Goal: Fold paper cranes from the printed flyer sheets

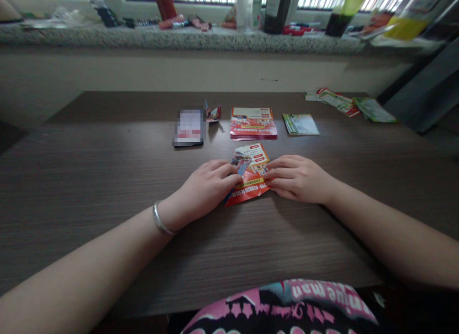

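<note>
A red and orange printed paper sheet [252, 173], partly folded, lies on the dark wooden table [107, 171] in front of me. My left hand [206, 188], with a silver bangle on its wrist, presses the sheet's left side and pinches a folded flap. From the right, my right hand [299, 177] lies on the sheet's edge with its fingers stretched out together and pointing left. Both hands touch the paper.
Beyond the sheet lie a phone [189, 127], a small folded paper figure [213, 114], a stack of red leaflets [253, 123], a green leaflet [300, 124] and more leaflets [340, 101] at the far right. A stone windowsill [179, 37] holds bottles and clutter.
</note>
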The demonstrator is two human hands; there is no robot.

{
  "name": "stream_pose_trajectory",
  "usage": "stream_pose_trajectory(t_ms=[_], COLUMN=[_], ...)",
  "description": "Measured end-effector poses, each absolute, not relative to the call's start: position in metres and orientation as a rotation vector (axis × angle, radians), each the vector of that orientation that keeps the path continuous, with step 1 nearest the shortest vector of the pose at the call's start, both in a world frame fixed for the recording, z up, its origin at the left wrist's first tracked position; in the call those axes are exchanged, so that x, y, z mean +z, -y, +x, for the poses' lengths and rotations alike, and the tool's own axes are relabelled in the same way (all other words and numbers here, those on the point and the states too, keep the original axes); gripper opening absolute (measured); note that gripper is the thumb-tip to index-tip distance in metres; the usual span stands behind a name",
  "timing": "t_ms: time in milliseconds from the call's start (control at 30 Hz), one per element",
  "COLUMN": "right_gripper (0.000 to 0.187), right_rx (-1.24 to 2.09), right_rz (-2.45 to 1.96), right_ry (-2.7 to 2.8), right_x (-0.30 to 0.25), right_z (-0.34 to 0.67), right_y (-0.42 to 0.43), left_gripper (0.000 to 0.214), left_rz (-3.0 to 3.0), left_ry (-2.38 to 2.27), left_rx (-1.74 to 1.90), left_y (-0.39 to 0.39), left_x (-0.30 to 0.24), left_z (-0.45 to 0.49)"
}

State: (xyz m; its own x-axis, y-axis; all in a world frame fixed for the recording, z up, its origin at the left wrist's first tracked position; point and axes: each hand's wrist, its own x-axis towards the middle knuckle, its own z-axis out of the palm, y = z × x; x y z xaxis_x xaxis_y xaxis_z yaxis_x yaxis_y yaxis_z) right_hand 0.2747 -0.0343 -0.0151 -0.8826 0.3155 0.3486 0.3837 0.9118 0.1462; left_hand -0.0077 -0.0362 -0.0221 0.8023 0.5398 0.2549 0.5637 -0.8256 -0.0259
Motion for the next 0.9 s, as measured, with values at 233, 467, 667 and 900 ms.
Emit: stream_pose_trajectory(t_ms=[233,467,667,900], right_gripper=[0.016,0.02,0.024,0.021], right_rx=[-0.316,-0.127,-0.045,0.109], right_rz=[-0.475,-0.519,-0.518,-0.593], right_ry=[2.822,2.833,2.831,2.738], right_x=[-0.0137,-0.0125,-0.0102,-0.0113], right_z=[0.2734,0.2715,0.2669,0.2696], right_y=[0.0398,0.0423,0.0423,0.0404], left_gripper=[0.036,0.043,0.038,0.028], left_rz=[-2.975,-3.026,-3.011,-3.015], left_ry=[0.716,0.777,0.741,0.686], left_rx=[-0.322,-0.26,-0.288,-0.34], left_y=[0.043,0.0431,0.0422,0.0414], left_x=[-0.0138,-0.0142,-0.0156,-0.0146], left_z=[-0.0036,-0.0036,-0.0036,-0.0034])
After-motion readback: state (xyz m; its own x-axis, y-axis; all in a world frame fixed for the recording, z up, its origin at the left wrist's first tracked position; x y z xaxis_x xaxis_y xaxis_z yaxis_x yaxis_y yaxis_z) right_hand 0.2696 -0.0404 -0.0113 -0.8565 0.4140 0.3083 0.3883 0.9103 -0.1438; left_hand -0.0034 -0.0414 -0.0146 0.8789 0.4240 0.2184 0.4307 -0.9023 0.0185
